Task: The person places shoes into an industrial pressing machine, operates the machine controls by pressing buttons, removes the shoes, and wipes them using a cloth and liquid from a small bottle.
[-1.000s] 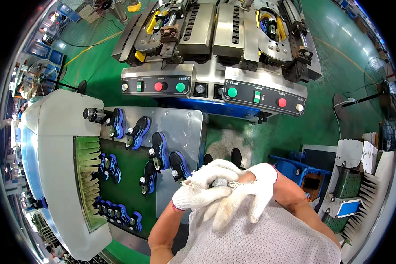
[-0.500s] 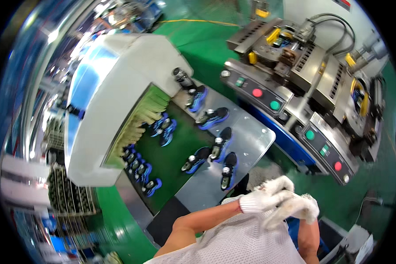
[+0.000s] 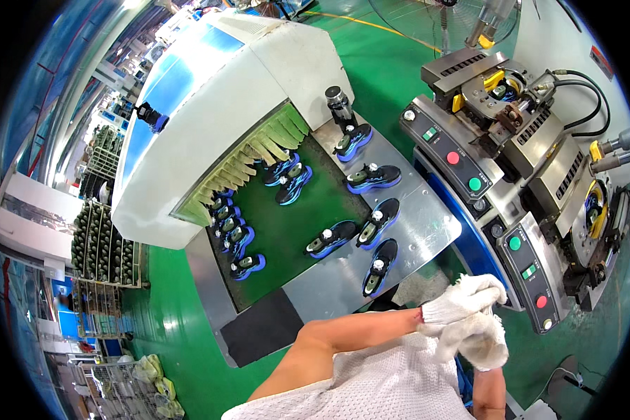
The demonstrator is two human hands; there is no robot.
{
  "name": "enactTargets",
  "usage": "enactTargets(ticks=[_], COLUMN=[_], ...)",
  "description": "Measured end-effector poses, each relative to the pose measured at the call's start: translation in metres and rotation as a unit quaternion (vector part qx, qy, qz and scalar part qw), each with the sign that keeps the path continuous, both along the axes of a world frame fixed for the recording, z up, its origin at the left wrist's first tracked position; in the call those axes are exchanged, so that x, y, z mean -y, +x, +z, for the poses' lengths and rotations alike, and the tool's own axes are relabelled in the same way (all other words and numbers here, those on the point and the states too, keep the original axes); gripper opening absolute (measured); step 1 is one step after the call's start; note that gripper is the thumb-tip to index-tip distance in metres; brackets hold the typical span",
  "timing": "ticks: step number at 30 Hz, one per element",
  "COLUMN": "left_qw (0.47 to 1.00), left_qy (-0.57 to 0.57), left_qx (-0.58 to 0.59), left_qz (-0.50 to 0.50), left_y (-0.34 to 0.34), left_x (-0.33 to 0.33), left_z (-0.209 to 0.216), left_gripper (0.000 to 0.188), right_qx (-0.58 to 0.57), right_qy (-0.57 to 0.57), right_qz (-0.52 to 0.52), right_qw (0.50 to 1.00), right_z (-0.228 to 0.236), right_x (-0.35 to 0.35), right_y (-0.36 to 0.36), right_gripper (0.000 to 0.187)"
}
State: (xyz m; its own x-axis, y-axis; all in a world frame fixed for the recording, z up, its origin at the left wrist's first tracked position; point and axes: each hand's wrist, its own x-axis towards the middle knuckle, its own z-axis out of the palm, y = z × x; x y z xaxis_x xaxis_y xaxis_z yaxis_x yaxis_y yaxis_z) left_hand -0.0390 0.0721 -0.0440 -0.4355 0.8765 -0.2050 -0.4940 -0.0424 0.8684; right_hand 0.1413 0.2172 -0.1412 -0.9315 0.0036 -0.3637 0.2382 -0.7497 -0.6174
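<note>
Both my hands wear white knit gloves and meet in front of my body at the lower right. My left hand (image 3: 462, 302) reaches across from the left, its fingers bent and closed over the top of the other hand. Just below, my right hand (image 3: 477, 341) touches it, with fingers curled toward the left. Whatever may lie between the two gloves is hidden. Nearest to them is a black sneaker (image 3: 380, 267) with a blue sole, standing on the metal table edge (image 3: 427, 234). Another black-and-blue sneaker (image 3: 379, 222) stands just behind it.
A white machine (image 3: 210, 133) with a fringed opening spans a green conveyor belt (image 3: 280, 245) carrying several sneakers. To the right stands a metal press (image 3: 504, 168) with red and green buttons. A black flask (image 3: 339, 106) stands behind the table; a shoe rack (image 3: 105, 245) is far left.
The view has shifted, so machine and press sit further right. My hands stay together at my front; the right fingers have gone from stretched to more curled.
</note>
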Motion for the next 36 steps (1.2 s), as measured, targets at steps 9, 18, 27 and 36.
enactTargets(ticks=[9, 18, 27, 36], left_qw=[0.997, 0.827, 0.976, 0.934], left_qy=[0.049, 0.148, 0.066, -0.198], left_qx=[0.057, -0.405, 0.012, -0.283], left_qz=[0.011, 0.361, 0.209, 0.095], left_y=[0.007, 0.043, 0.019, 0.022], left_x=[-0.002, -0.035, -0.014, -0.013], left_z=[-0.007, -0.017, -0.116, -0.091], left_gripper=[0.020, 0.015, 0.043, 0.025], right_qx=[0.036, -0.157, -0.197, -0.223], right_qy=[0.125, 0.002, -0.287, -0.165], right_qz=[0.013, -0.120, -0.041, -0.261], right_qw=[0.991, 0.980, 0.937, 0.924], right_z=[0.065, 0.071, 0.106, 0.044], right_x=[0.041, 0.063, 0.043, -0.006], right_y=[-0.021, -0.058, -0.106, -0.129], right_gripper=[0.050, 0.092, 0.104, 0.078])
